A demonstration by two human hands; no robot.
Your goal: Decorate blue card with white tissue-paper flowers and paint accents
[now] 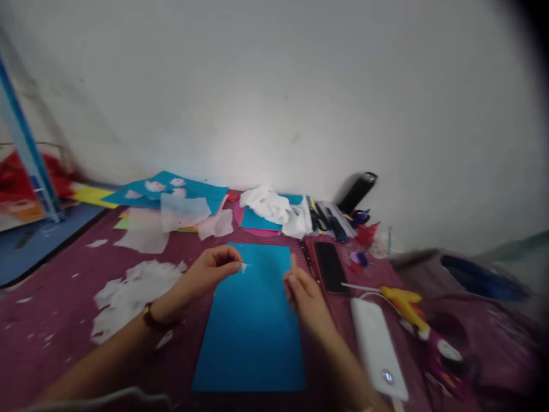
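The person's left hand (213, 264) pinches a white scrap (243, 267) between its fingers (230, 267) above a blue sheet (257, 337) on the bench (51, 272); the right hand (305, 294) curls, too blurred to show any grip. Handling the scrap seems the step; the next move likely needs delicacy.

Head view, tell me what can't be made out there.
White scrap in left hand, head view: exact shape unclear; tiny, blurred, partly covered by fingertips.
Right hand, head view: blur and curled fingers hide whether it holds anything.
Display on white device, head view: too small, blurred to read.
Red material, head view: cut off by left edge.
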